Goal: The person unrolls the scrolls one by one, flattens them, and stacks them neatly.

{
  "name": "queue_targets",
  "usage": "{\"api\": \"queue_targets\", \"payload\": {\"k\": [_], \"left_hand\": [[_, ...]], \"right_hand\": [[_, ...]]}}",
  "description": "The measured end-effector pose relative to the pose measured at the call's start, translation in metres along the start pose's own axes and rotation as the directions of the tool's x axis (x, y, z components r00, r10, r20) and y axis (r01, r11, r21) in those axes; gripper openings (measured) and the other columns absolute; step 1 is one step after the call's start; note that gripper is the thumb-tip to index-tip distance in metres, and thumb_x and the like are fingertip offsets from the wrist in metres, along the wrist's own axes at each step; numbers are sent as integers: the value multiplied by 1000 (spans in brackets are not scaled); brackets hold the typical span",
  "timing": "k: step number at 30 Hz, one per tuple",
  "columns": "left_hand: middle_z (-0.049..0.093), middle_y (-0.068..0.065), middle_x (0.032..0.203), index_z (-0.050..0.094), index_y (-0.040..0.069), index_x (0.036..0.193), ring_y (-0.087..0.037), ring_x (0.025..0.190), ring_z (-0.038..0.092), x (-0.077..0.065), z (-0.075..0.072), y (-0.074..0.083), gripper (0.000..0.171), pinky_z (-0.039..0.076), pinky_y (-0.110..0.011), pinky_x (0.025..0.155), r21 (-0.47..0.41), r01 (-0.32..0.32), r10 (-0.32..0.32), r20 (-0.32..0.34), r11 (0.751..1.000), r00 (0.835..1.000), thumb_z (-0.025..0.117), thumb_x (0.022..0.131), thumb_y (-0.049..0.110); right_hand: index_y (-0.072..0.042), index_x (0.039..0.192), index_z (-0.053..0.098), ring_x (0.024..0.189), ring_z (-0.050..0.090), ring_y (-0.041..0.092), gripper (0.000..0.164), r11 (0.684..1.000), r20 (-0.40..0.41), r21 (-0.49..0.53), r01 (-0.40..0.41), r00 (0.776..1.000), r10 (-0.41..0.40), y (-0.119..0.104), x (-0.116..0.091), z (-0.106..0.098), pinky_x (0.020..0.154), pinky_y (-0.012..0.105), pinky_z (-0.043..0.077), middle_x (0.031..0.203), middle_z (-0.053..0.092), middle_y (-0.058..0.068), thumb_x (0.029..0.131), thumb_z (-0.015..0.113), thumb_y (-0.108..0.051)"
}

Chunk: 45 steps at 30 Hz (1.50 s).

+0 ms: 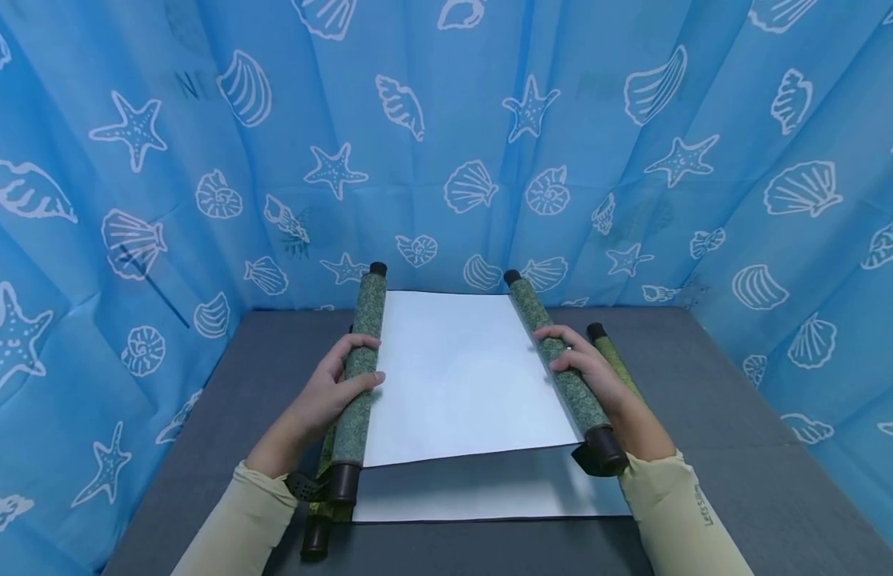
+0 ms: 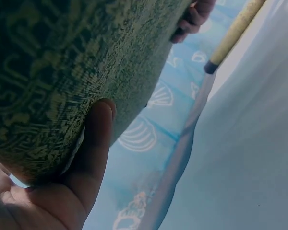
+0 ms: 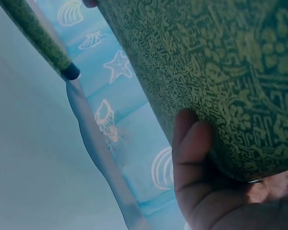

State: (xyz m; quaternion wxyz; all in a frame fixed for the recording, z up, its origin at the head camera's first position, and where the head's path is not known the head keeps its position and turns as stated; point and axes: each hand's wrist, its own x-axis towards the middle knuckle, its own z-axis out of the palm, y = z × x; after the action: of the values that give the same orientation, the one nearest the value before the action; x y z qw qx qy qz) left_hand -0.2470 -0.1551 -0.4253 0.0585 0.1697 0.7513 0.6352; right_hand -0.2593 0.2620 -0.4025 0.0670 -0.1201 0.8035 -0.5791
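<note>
A hand scroll with green patterned rolls and dark end knobs is held partly unrolled above the table, blank white paper [image 1: 461, 368] stretched between its rolls. My left hand [image 1: 331, 392] grips the left roll [image 1: 370, 308], thumb toward the paper side. On the other side, my right hand [image 1: 590, 364] grips the right roll [image 1: 582, 400], fingers curled over it. Both wrist views look up at the patterned backing [image 2: 53, 76], with the left hand [image 2: 86, 177] and right hand [image 3: 194, 177] wrapped about its edges. Beneath lies a second open scroll [image 1: 482, 488], largely covered.
The lower scroll's yellow-green right roll [image 1: 614, 356] shows beside my right hand, and its left knob [image 1: 315, 538] near the table's front. A grey tabletop [image 1: 727, 384] supports it. Blue shell-print curtain [image 1: 432, 160] hangs behind and along both sides.
</note>
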Motion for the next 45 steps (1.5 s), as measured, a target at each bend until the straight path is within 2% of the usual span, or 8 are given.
{"api": "queue_targets", "payload": {"k": [3, 9, 14, 21, 27, 30, 37, 45], "left_hand": [[23, -10, 171, 49, 10, 147, -31, 163, 5, 0, 0, -2, 51, 31, -57, 117, 41, -30, 30, -13, 999, 999, 72, 101, 15], [24, -11, 169, 46, 8, 150, -34, 155, 20, 1, -1, -2, 56, 50, -39, 100, 12, -46, 46, -3, 999, 999, 71, 100, 9], [22, -10, 172, 43, 9, 155, -31, 158, 17, 1, -3, -2, 59, 49, -27, 97, 4, -39, 39, 7, 999, 999, 67, 101, 6], [26, -13, 168, 39, 14, 160, -29, 117, 57, -3, -11, 3, 62, 59, -38, 83, -4, -25, 26, 20, 1000, 999, 64, 103, 6], [18, -9, 172, 38, 17, 161, -32, 135, 40, -4, -16, 5, 61, 50, -40, 93, 23, -49, 48, 35, 999, 998, 61, 105, 10], [27, -14, 167, 36, 18, 163, -36, 132, 46, -4, -17, 5, 62, 54, -44, 91, -2, -41, 41, 49, 999, 998, 59, 106, 9], [38, -23, 154, 37, 18, 161, -31, 116, 57, -1, -17, 6, 61, 57, -44, 85, -12, 4, -4, 16, 1000, 1000, 56, 105, 6], [35, -24, 154, 37, 13, 156, -38, 127, 52, -3, -16, 5, 65, 60, -37, 86, 10, -15, 15, 31, 1000, 999, 71, 100, 9]], "right_hand": [[0, 141, 53, 146, 30, 41, 42, 999, -4, 48, -17, 1000, 17, 0, 0, 0, 107, 43, 36, 166, 28, 24, 101, 54, -12], [-3, 136, 55, 134, 40, 38, 38, 998, -13, 52, 20, 1000, -20, 2, -1, 0, 97, 37, 46, 159, 32, 23, 101, 59, -15], [-3, 136, 55, 136, 39, 39, 43, 1000, -29, 29, -3, 1000, 4, 1, -4, -1, 96, 41, 47, 159, 32, 22, 95, 68, -12], [-3, 144, 53, 145, 34, 42, 47, 996, -51, 25, -90, 995, 91, 0, -2, -7, 104, 45, 42, 169, 26, 21, 98, 59, -10], [-1, 153, 49, 152, 28, 44, 52, 997, -20, 14, -81, 996, 82, -1, -4, -16, 110, 50, 37, 175, 19, 21, 102, 44, -9], [0, 151, 51, 156, 24, 44, 50, 997, -22, 15, -73, 997, 74, -1, -5, -17, 112, 52, 35, 175, 20, 21, 103, 42, -9], [2, 145, 52, 162, 10, 47, 47, 997, -35, -23, -78, 996, 77, -1, -3, -17, 120, 72, 17, 173, 21, 24, 103, 55, -17], [-1, 139, 55, 156, 19, 42, 43, 999, -63, -5, -35, 997, 35, 1, -6, -19, 112, 59, 31, 168, 25, 23, 99, 65, -11]]}}
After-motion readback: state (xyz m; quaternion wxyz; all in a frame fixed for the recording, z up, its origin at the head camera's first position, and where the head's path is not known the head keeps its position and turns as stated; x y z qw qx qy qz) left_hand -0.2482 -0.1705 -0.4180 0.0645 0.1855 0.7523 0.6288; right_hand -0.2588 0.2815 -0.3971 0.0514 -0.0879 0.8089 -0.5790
